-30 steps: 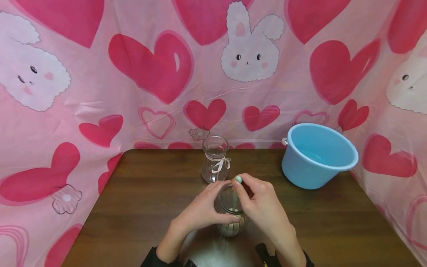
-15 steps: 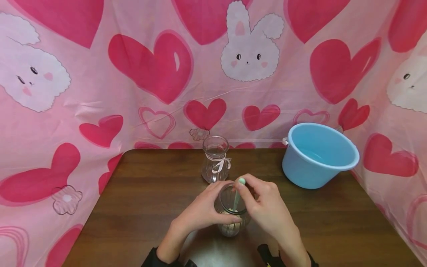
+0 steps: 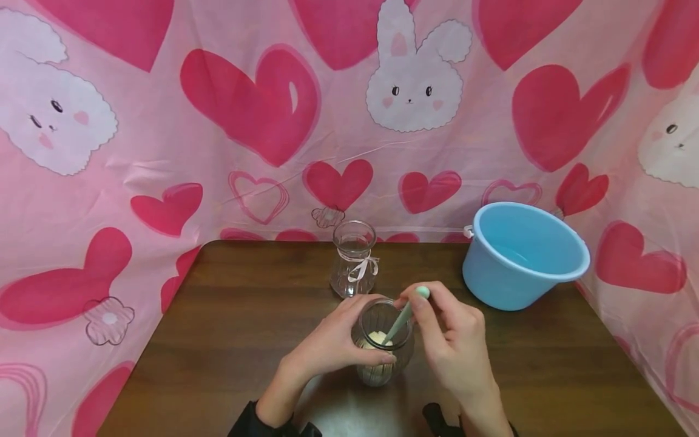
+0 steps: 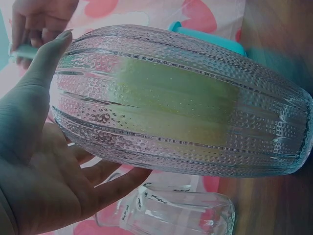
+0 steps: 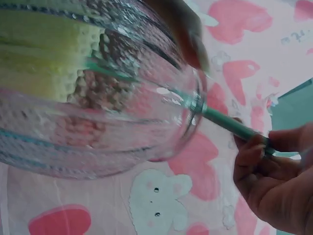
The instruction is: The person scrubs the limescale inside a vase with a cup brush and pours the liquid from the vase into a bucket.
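Left hand (image 3: 333,351) wraps the ribbed clear glass vase (image 3: 381,343) while right hand (image 3: 449,343) pinches the mint-green sponge brush (image 3: 406,312), scrubbing seemingly mid-way; the far bow-tied glass vase (image 3: 353,260) stands untouched.

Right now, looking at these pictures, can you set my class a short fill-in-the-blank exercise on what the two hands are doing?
1. The left hand holds a ribbed glass ____ on the table.
2. The right hand pinches the green handle of a brush whose yellow ____ sits inside the glass.
3. The bucket at the right is ____ in colour.
4. The small vase behind has a white ____ tied round its neck.

Missing words: jar; sponge; blue; ribbon
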The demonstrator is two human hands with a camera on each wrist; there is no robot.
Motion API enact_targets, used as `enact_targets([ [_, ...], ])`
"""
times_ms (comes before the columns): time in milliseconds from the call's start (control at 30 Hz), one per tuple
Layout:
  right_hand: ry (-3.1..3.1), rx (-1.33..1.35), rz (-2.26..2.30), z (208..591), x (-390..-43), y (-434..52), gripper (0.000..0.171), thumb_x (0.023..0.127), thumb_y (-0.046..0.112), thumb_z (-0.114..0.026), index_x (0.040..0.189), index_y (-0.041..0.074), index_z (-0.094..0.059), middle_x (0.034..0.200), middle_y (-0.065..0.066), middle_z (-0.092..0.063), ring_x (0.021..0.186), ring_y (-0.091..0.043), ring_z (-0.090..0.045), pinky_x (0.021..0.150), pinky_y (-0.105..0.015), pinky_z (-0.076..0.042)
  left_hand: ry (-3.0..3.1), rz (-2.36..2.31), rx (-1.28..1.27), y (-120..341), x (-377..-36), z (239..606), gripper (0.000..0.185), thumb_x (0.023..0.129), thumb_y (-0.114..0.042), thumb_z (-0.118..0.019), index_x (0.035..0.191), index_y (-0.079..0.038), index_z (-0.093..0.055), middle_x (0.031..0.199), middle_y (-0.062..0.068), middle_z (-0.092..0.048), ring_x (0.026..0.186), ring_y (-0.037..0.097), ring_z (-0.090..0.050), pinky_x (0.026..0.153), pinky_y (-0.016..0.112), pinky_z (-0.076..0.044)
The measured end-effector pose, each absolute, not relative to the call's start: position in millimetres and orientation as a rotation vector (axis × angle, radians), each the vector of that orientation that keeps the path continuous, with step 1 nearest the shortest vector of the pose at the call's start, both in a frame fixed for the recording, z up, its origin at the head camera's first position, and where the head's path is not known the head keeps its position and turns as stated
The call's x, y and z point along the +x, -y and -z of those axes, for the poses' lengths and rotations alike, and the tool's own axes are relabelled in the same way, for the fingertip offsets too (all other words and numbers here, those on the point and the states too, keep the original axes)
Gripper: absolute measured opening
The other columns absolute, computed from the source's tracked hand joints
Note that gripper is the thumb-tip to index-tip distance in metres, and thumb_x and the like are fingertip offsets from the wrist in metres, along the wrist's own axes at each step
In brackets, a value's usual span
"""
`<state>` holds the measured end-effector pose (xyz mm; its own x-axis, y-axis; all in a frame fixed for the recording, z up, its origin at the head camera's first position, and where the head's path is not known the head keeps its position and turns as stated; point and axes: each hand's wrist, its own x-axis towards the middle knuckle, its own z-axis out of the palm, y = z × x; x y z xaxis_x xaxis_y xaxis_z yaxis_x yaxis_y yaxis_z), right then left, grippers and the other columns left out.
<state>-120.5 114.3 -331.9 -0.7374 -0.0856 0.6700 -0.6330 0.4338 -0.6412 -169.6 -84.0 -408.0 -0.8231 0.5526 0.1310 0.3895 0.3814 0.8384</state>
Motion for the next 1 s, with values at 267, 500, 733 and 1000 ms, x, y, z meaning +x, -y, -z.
enact_targets([
  [267,2.495,0.639,-1.186,339.8,-125.0,-106.1,0.008,0.102,0.01,-0.067,0.102,0.017,-0.069,0.067,0.015,-0.044,0.057,0.0,-0.043,0.05,-0.022,-0.041,-2.451,-1.435,0.879,85.4,-169.1,408.6,0.081,0.075,-0.046,-0.092,0.145,-0.035,-0.053,0.138,-0.021,-0.056,0.129,0.01,-0.049,0.107,0.045,-0.048],
  [500,2.213,0.633,-1.227,332.5,-118.9,-111.8,0.02,0.098,-0.005,-0.064,0.106,0.013,-0.071,0.09,0.004,-0.072,0.069,-0.008,-0.057,0.062,-0.019,-0.048,-2.459,-1.436,0.875,83.7,-170.6,409.2,0.078,0.074,-0.049,-0.092,0.141,-0.037,-0.055,0.137,-0.014,-0.059,0.13,0.014,-0.051,0.106,0.045,-0.047],
  [733,2.339,0.643,-1.224,335.0,-121.6,-108.6,0.015,0.101,0.002,-0.065,0.105,0.017,-0.069,0.079,0.011,-0.06,0.068,-0.004,-0.054,0.059,-0.022,-0.047,-2.463,-1.431,0.875,84.3,-170.3,408.3,0.077,0.075,-0.049,-0.092,0.142,-0.037,-0.054,0.135,-0.018,-0.058,0.129,0.014,-0.051,0.106,0.046,-0.047],
  [1000,2.377,0.671,-1.18,340.6,-129.2,-107.1,0.015,0.099,0.002,-0.068,0.107,0.014,-0.07,0.081,0.009,-0.062,0.069,-0.003,-0.054,0.059,-0.022,-0.048,-2.462,-1.432,0.866,84.6,-169.0,409.0,0.082,0.075,-0.048,-0.091,0.146,-0.037,-0.052,0.14,-0.02,-0.055,0.134,0.012,-0.048,0.109,0.05,-0.045],
])
